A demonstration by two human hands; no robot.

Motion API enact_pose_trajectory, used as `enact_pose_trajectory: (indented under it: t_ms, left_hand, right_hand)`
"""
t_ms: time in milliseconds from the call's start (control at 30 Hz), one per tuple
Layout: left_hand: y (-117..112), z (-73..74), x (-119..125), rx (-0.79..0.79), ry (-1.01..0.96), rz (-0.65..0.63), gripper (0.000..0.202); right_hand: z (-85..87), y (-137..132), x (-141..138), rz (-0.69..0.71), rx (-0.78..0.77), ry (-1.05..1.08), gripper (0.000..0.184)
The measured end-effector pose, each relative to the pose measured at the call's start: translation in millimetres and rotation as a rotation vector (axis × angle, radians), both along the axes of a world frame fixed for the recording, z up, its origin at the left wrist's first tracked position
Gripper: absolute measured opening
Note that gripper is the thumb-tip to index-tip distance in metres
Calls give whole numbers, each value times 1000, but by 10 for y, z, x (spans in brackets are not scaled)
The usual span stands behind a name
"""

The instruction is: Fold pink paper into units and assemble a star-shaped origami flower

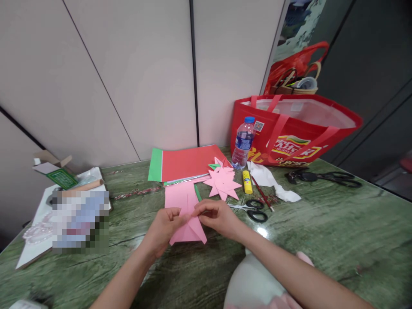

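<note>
In the head view, the person's left hand point(162, 229) and right hand point(222, 219) are close together, fingers and thumbs pinched on a folded pink paper point(189, 235) at the near part of the green marbled worktop point(322, 240). Its lower edge flares towards the person in two pointed corners. A flat pink sheet point(174, 195) lies just beyond; fingers cover the part between, so whether the two are one piece is hard to tell.

Behind that sheet lie red paper point(193, 165) and, at its left end, green paper point(156, 165). A pink star-shaped paper flower point(222, 183) overlaps the red paper's right side. Near the right hand are black-handled scissors point(256, 215), with a dark red pencil point(262, 193), a yellow glue stick point(247, 182) and crumpled white tissue point(267, 178) beyond. A blue-capped water bottle point(243, 143) stands upright before a red shopping bag point(289, 133).
</note>
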State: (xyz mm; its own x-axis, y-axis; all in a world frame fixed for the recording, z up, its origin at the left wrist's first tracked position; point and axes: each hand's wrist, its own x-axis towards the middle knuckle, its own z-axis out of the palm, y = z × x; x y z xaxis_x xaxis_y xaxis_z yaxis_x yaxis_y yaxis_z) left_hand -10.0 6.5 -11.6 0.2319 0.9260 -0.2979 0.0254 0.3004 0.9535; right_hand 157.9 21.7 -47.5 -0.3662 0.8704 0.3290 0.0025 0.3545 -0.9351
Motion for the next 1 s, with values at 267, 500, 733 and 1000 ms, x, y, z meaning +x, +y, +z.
enact_pose_trajectory:
  t_ms: [267, 500, 733, 1000]
  left_hand:
    - [14, -35, 5, 97, 154, -38, 38]
    - [-24, -61, 57, 132, 190, -163, 40]
    - [-65, -92, 86, 76, 89, -108, 44]
    - [-72, -87, 108, 42, 55, -94, 38]
  right_hand:
    - [29, -1, -28, -45, -110, 48, 14]
    - [2, 18, -51, -119, -258, 214, 26]
    - [38, 14, -69, -150, -368, 247, 29]
    - [64, -17, -99, -182, -399, 304, 22]
